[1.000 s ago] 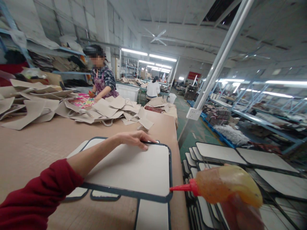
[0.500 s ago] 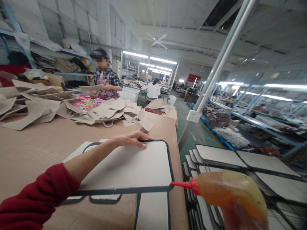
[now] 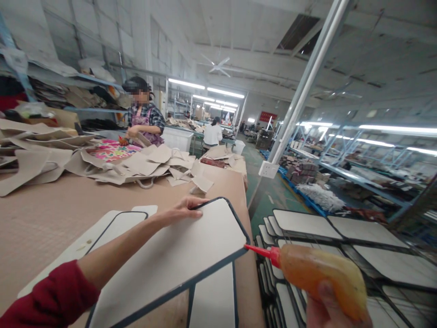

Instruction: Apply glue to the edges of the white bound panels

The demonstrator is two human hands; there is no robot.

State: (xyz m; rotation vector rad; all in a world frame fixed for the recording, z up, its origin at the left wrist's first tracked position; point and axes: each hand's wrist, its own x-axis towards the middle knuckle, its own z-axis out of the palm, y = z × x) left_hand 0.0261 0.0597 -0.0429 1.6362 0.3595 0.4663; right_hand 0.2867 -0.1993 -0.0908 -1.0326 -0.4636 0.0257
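Observation:
My left hand (image 3: 186, 209) is closed on the far edge of a white panel (image 3: 177, 259) with rounded corners and a dark blue border, thumb on its face. The panel lies turned at a slant, above other white panels (image 3: 213, 298) with the same border. My right hand (image 3: 326, 303), at the lower right, grips a squeeze bottle (image 3: 317, 273) of amber liquid. Its pointed red nozzle tip is at the panel's right corner, on the dark border. Part of the right hand is hidden behind the bottle and cut off by the frame.
More bordered panels (image 3: 303, 223) are stacked low at the right. Beige cut pieces (image 3: 153, 164) lie heaped across the brown table (image 3: 153, 191). Behind them a co-worker (image 3: 146, 118) in an apron works over a pink floral piece (image 3: 116, 150). A metal post (image 3: 297, 100) carries a socket box.
The panel has turned, its right end swinging up and away, and my left hand moved slightly left with it. The bottle's nozzle followed the corner upward. The co-worker's hands have lowered toward the floral piece.

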